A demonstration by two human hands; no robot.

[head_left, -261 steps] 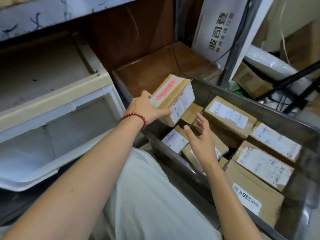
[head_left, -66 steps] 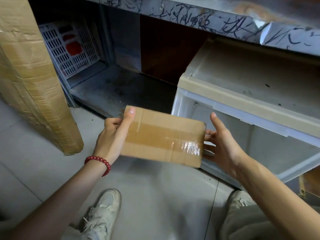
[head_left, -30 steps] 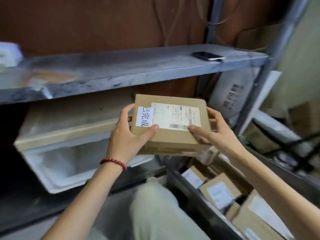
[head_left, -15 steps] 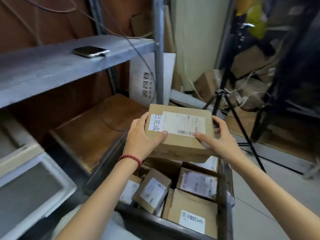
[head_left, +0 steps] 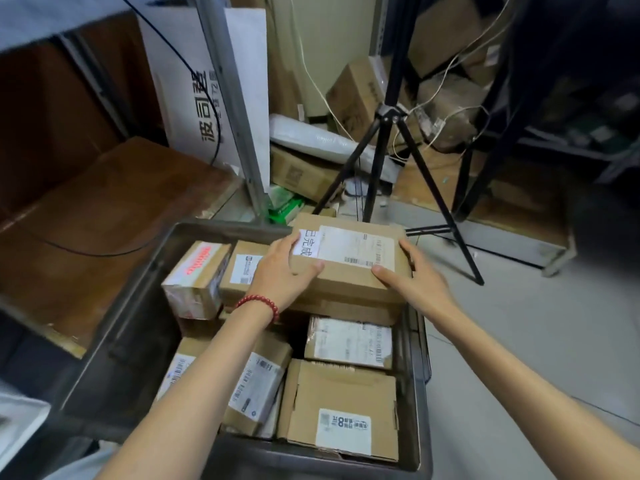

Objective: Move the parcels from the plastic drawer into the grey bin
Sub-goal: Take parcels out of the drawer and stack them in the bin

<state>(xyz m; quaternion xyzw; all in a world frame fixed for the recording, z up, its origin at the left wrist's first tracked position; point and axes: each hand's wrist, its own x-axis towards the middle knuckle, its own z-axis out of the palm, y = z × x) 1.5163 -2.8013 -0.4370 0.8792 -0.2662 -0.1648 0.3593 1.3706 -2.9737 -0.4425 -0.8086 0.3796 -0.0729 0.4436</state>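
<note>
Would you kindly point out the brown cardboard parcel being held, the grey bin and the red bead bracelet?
Brown cardboard parcel being held (head_left: pixel 349 271): head view, front of its top face.
Grey bin (head_left: pixel 221 228): head view, far rim.
Red bead bracelet (head_left: pixel 258 303): head view, beads on the left wrist.

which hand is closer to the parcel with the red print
Left. The left hand grips the held box beside the red-print parcel; the right hand is on the far side.

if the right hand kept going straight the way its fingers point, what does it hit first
Likely the black tripod legs just beyond the brown cardboard parcel that the right hand grips; depth is unclear.
</note>
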